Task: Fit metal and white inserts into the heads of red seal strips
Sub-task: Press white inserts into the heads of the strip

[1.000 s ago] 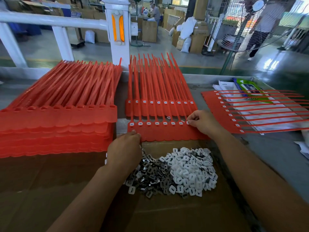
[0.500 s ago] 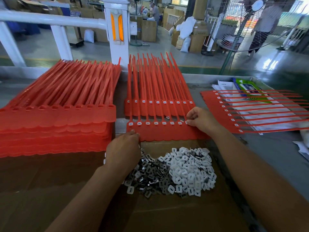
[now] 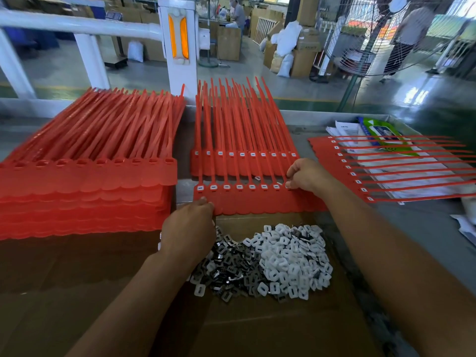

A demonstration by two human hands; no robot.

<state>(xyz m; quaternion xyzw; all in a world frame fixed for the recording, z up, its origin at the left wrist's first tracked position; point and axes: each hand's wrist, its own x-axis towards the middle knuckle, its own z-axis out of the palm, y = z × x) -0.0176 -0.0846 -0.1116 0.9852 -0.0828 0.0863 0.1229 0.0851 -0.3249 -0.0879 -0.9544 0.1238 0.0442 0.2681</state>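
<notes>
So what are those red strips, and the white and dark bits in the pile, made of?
Red seal strips: likely moulded plastic, smooth, slightly translucent at the flat heads. White inserts: seemingly matt plastic, evenly opaque. Dark inserts: probably metal, given glints on their faces.

A factory assembly floor. A workbench (image 3: 425, 228) holds tall stacks of identical red seal strips (image 3: 85, 186) and a heap of small inserts (image 3: 270, 261). Beyond a white railing (image 3: 77, 24), a glossy floor (image 3: 144, 76) carries stacked cardboard boxes (image 3: 306, 55), filled sacks (image 3: 286, 65) and a large caged fan (image 3: 360, 47). Another worker (image 3: 238, 12) is far back among the boxes.
</notes>
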